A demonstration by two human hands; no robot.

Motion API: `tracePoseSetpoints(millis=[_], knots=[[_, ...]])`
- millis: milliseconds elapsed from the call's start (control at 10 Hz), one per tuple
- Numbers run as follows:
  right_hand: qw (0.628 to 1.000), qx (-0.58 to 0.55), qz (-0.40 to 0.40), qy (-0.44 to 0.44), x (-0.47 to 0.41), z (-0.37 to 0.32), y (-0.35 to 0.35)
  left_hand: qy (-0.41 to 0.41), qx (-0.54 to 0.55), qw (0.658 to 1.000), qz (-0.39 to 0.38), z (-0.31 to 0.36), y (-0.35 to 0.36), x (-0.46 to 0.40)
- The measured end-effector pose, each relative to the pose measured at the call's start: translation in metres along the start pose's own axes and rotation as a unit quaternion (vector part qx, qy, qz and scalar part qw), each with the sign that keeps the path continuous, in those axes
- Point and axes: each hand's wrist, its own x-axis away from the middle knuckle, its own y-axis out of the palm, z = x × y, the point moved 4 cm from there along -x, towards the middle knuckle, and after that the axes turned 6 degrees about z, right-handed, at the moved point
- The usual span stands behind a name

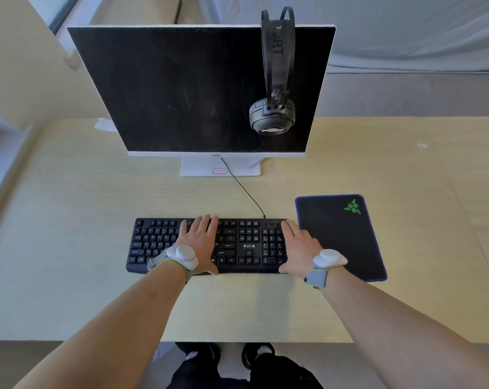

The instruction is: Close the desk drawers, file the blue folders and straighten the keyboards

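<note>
The left hand (199, 242) lies flat on the middle of the keyboard (209, 245), fingers straight and spread over the keys, their tips reaching the top row, and the thumb down at the keyboard's near edge. It grasps nothing; it only rests on the keys. The right hand (298, 245) lies over the keyboard's right end, across the number pad, fingers straight and pointing away from the person, thumb at the near right corner. It too is released, touching rather than gripping. Each wrist carries a grey strap with a rounded pale puck on top (183, 256).

The keyboard is black and sits square to the front edge of the worktop (83, 220), straight in front of the monitor. Its cable (243, 189) runs from the back right of the keyboard up to the monitor's base. Just beside the keyboard's right end lies a black mouse mat (347, 242) with a blue border and a green logo at its far corner; the right wrist hangs over its left edge.

Behind stands a white-framed monitor (181, 91), its screen dark. A black headset (274, 113) hangs over its top right edge, one ear cup lying against the screen. White paper (105, 125) shows behind the monitor's left side. Below the worktop's near edge, dark trousers and black shoes (254, 355) are visible.
</note>
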Motion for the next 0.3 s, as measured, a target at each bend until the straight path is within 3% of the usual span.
tracePoseSetpoints(millis=[300], knots=[[0.999,-0.007,0.002,0.044,0.014,0.025,-0.018,-0.042,0.035,0.998,0.037,0.017,-0.030,0.032]])
